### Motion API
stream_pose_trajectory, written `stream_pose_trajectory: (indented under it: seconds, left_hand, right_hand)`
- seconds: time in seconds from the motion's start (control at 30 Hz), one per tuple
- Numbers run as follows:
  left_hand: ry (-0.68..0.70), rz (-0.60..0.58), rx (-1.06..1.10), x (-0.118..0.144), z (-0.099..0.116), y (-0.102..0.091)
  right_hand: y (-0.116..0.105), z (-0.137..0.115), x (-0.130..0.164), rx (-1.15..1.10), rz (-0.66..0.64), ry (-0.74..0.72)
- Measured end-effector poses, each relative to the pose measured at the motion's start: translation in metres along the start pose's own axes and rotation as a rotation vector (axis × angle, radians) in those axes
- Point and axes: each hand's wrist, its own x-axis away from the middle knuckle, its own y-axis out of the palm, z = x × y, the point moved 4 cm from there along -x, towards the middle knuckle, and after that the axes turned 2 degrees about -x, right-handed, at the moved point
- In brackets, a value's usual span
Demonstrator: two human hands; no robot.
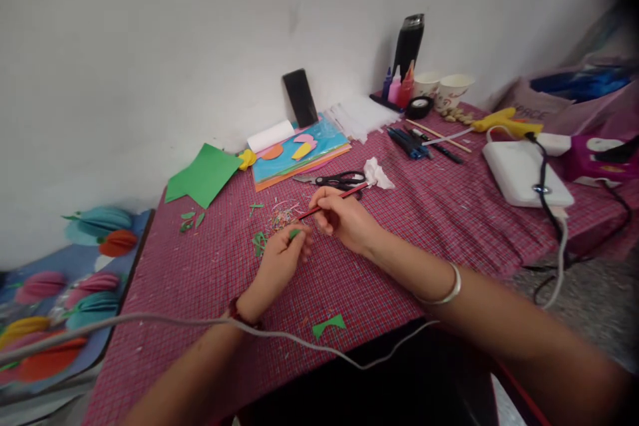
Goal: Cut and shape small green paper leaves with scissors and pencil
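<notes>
— Where's the green paper scrap point(294, 233)?
— Centre of the frame, pinched in the left hand point(280, 259) over the red checked cloth point(210, 279).
— And the right hand point(344, 216)?
— Just beside it, gripping a red pencil point(332, 202) — scissors point(339, 180) lie just above.

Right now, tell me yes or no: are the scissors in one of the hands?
No, the scissors lie on the tablecloth beyond the right hand, which holds a red pencil.

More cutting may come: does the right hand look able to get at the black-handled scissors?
Probably yes: the black-handled scissors lie just beyond the right hand with bare cloth between, though it holds a red pencil.
</notes>
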Motion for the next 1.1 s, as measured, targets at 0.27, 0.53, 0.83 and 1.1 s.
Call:
stream_pose_trajectory:
  seconds: [0.27,0.53,0.83,1.1]
  left_hand:
    - [-0.448,-0.305,0.349,0.061,-0.015,-0.004]
    - [-0.300,-0.262,-0.032,0.043,-0.014,-0.040]
    - [-0.047,-0.385,-0.563,0.033,-0.012,-0.057]
    - [0.048,-0.703,-0.944,0.015,0.006,-0.041]
  right_hand:
    - [0.002,0.003,0.002,0.044,0.008,0.014]
    - [0.006,0.014,0.006,0.176,-0.040,0.065]
    - [0.013,0.011,0.009,0.328,-0.123,0.073]
    - [0.013,0.015,0.011,0.367,-0.181,0.071]
